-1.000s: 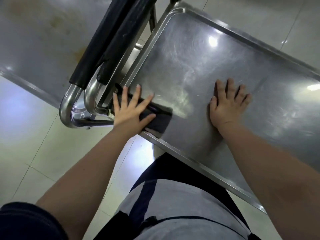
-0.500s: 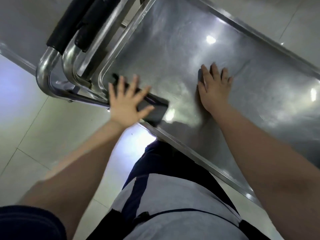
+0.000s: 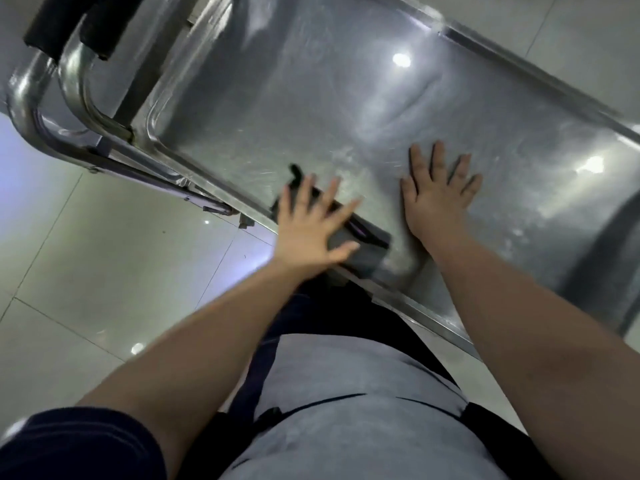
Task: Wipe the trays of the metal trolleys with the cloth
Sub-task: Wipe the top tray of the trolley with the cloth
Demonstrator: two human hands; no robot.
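A metal trolley's top tray (image 3: 311, 109) fills the upper middle of the head view, shiny and streaked. My left hand (image 3: 311, 226) lies flat with spread fingers on a dark grey cloth (image 3: 363, 247) and presses it down at the tray's near rim. Most of the cloth is hidden under that hand. My right hand (image 3: 438, 199) rests flat on the bare tray just right of the cloth, fingers straight and a little apart.
Two curved steel handles with black grips (image 3: 69, 39) stand at the tray's left end, one belonging to a second trolley (image 3: 14, 98) at the upper left. Pale glossy floor tiles (image 3: 104, 254) lie below left. My body is close against the near rim.
My left hand has slid the cloth rightward along the near rim, away from the handle corner and closer to my right hand. The right hand stays flat on the tray.
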